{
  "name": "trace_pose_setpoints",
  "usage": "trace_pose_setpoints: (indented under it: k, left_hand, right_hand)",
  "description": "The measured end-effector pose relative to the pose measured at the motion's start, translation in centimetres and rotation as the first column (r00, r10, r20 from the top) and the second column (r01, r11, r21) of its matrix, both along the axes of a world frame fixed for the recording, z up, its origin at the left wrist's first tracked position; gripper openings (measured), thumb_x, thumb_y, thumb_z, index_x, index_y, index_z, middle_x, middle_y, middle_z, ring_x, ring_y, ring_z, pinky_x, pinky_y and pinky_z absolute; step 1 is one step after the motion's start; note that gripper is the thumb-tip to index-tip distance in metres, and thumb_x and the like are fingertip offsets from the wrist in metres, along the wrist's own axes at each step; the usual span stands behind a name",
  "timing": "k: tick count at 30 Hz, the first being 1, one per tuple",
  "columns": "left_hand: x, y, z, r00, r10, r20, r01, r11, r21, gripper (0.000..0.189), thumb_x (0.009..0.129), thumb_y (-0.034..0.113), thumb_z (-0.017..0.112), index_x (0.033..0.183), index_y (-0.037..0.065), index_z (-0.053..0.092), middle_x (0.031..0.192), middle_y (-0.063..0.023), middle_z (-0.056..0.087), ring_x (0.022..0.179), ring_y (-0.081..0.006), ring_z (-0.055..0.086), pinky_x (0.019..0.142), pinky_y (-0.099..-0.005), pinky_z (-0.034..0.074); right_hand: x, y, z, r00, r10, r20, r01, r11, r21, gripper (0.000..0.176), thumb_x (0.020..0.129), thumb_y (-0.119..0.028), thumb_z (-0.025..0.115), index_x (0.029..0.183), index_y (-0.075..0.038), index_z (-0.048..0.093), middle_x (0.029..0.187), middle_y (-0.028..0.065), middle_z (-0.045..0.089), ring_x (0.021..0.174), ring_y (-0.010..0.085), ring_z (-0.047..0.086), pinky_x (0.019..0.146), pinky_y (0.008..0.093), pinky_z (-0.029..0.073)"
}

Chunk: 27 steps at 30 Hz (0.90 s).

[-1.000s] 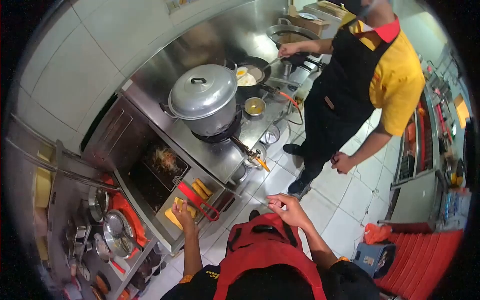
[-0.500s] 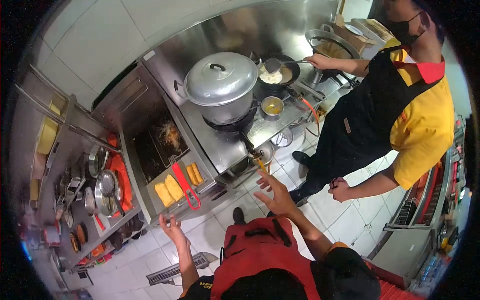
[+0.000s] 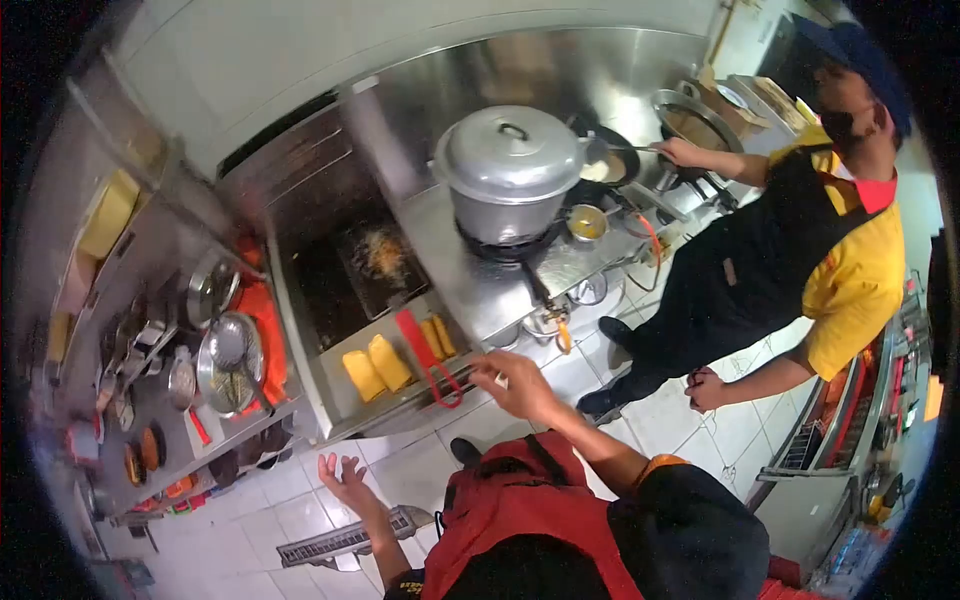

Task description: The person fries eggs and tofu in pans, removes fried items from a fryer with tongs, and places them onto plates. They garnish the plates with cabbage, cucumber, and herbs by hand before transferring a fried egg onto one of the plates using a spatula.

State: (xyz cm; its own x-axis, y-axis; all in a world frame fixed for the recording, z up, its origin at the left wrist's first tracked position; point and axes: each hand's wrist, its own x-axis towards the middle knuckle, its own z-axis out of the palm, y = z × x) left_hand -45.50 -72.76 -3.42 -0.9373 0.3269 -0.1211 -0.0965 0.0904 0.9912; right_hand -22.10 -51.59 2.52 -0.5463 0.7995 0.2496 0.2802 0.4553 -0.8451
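Observation:
My left hand is held out palm up over the floor, fingers spread, with nothing in it. To the right, my right hand is open with its fingers partly bent and looks empty. It is nearest to a red looped handle, seemingly of a wire fry basket, and I see a gap between them. The handle crosses the front ledge of a deep fryer. Beside it lie two thick yellow blocks of food and some thinner golden rolls. Food bubbles in the dark oil.
A large lidded pot stands on the stove, with a small pan of yellow liquid beside it. A co-worker at right holds a utensil in a wok. Strainers and bowls crowd the left counter.
The view has shifted, so the fryer and stove sit farther right. My right hand has come nearer to the red handle, its fingers more bent. My left hand stays low and open.

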Motion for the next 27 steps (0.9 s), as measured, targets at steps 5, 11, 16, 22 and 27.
trace_pose_setpoints:
  k: [5,11,16,22,27]
  left_hand:
    - [-3.8,-1.6,0.8,0.994,-0.095,-0.057,0.098,0.994,0.056,0.050,0.086,0.008,0.053,0.130,0.009,0.031,0.115,-0.0061,0.045,0.082,-0.0145,0.055,0.066,-0.0251,0.045]
    - [-6.1,-3.8,1.9,0.993,-0.084,-0.089,0.089,0.994,0.064,0.048,0.085,0.006,0.053,0.128,0.004,0.031,0.110,-0.0078,0.048,0.076,-0.0119,0.054,0.064,-0.0233,0.044]
    - [-7.4,-6.6,0.5,0.994,-0.020,-0.105,0.028,0.997,0.067,0.048,0.086,0.008,0.053,0.128,0.004,0.031,0.108,-0.0078,0.049,0.071,-0.0116,0.053,0.062,-0.0217,0.042]
    - [-7.4,-10.7,-0.4,0.980,0.056,-0.189,-0.078,0.990,-0.114,0.045,0.087,0.011,0.052,0.127,0.006,0.032,0.099,-0.0055,0.050,0.071,-0.0106,0.050,0.061,-0.0215,0.042]
    - [-7.6,-13.0,-4.1,0.982,0.110,-0.152,-0.121,0.991,-0.063,0.045,0.087,0.017,0.056,0.126,0.007,0.034,0.098,-0.0059,0.048,0.067,-0.0118,0.050,0.060,-0.0241,0.044]
  right_hand:
    - [-7.1,1.7,-1.5,0.952,-0.201,0.232,0.127,0.947,0.296,0.031,0.079,-0.024,0.062,0.098,0.001,0.060,0.083,0.0157,0.060,0.081,0.0322,0.057,0.069,0.0395,0.046]
    - [-14.1,6.0,-7.9,0.861,-0.036,0.508,0.023,0.999,0.033,0.041,0.082,-0.041,0.058,0.094,-0.001,0.057,0.080,0.0172,0.060,0.067,0.0342,0.058,0.062,0.0424,0.048]
    - [-18.6,7.9,-9.0,0.955,-0.037,-0.294,-0.273,0.276,-0.922,0.018,0.089,-0.029,0.053,0.083,-0.014,0.043,0.053,-0.0036,0.042,0.040,0.0040,0.035,0.035,0.0193,0.030]
    - [-19.8,5.5,-11.0,0.901,-0.074,-0.427,-0.364,0.405,-0.839,0.018,0.088,-0.027,0.055,0.090,-0.014,0.042,0.051,-0.0034,0.038,0.035,0.0070,0.033,0.032,0.0228,0.028]
    - [-19.9,5.8,-9.7,0.875,-0.112,-0.470,-0.407,0.354,-0.842,0.018,0.088,-0.029,0.054,0.087,-0.014,0.045,0.049,-0.0038,0.037,0.034,0.0067,0.031,0.032,0.0222,0.027]
